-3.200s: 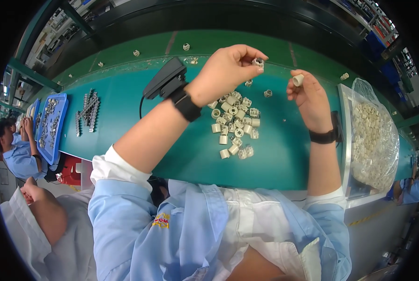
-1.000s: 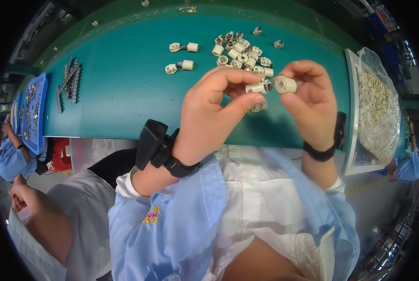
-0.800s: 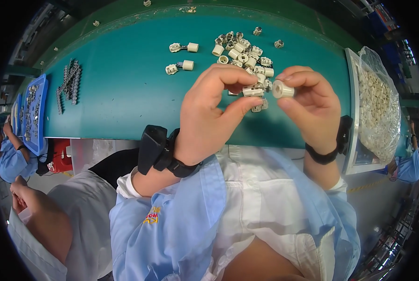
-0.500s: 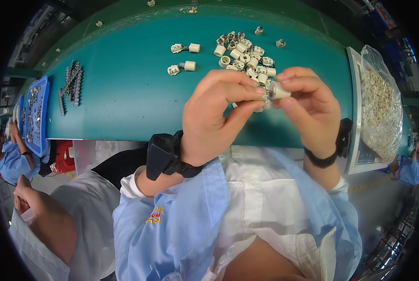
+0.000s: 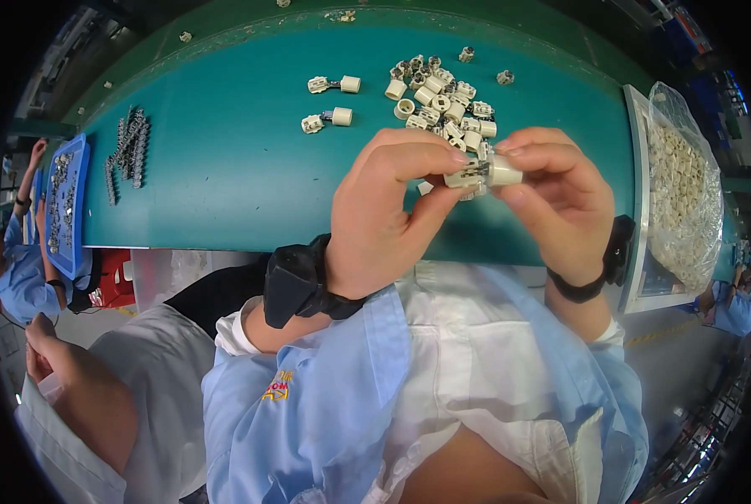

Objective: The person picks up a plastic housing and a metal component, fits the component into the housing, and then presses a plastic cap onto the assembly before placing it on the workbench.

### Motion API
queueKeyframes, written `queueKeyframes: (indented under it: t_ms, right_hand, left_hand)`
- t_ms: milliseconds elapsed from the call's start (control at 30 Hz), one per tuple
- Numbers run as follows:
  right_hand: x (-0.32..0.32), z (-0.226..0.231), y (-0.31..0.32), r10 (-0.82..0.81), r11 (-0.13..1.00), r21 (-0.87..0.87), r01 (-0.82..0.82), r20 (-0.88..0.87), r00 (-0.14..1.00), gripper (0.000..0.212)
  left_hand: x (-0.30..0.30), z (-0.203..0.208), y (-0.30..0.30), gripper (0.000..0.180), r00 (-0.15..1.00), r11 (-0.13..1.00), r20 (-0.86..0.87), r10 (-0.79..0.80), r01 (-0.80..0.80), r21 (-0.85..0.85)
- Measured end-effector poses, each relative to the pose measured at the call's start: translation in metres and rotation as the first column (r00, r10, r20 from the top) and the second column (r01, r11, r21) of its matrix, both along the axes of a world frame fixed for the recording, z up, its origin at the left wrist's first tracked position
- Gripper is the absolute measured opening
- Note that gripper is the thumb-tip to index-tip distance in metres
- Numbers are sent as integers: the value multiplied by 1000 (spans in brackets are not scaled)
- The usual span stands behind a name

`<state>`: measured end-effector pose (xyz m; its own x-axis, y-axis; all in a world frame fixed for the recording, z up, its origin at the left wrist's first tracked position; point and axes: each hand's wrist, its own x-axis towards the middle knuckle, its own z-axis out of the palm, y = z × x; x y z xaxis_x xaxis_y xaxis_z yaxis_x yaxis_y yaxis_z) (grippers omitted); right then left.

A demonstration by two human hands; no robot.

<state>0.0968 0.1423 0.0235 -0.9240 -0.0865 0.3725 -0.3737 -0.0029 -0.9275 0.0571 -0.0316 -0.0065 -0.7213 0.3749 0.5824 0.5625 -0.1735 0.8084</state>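
Above the near edge of the green mat, both my hands meet at fingertip height. My left hand (image 5: 384,202) pinches a cream slotted plastic socket part (image 5: 468,175) that shows dark metal contacts. Thumb and fingers of my right hand (image 5: 562,197) grip a white cylindrical cap (image 5: 505,171), its end against the socket part. How deeply the two fit together I cannot tell. Just beyond my fingers spreads a pile of similar cream parts and caps (image 5: 421,95). Farther left lie two cap-and-socket pairs (image 5: 350,84), (image 5: 342,117), each joined by a dark piece.
Dark metal strips (image 5: 128,149) lie on the mat's left part, near a blue tray (image 5: 80,223) of small parts. At right, a clear bag (image 5: 682,197) full of cream parts rests in a pale frame (image 5: 637,252). Other people sit at the left and far right.
My left fingers have shifted back slightly, so more of the slotted socket part shows beside the cap. A person at far left has raised an arm.
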Motion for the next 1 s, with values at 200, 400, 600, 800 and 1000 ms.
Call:
queueKeyframes:
  t_ms: [200,400,600,800,1000]
  right_hand:
    - [0,0,-1,2,1000,23,-2,12,1000,23]
    - [-4,-4,4,36,996,90,-25,-121,992,22]
    - [-7,-3,7,58,966,260,-10,-180,982,22]
    - [-13,-6,3,55,996,72,-52,-27,998,22]
    - [-15,-8,8,175,984,18,-178,115,978,24]
  left_hand:
    - [1,-2,2,38,995,999,-100,24,-28,-39]
    - [2,0,-3,36,991,995,-130,12,-24,-95]
    - [0,0,-3,35,1000,996,-7,-4,3,-93]
    - [-8,-6,6,25,991,995,-86,98,-98,13]
    - [-16,-7,3,31,970,992,-226,85,-105,-76]
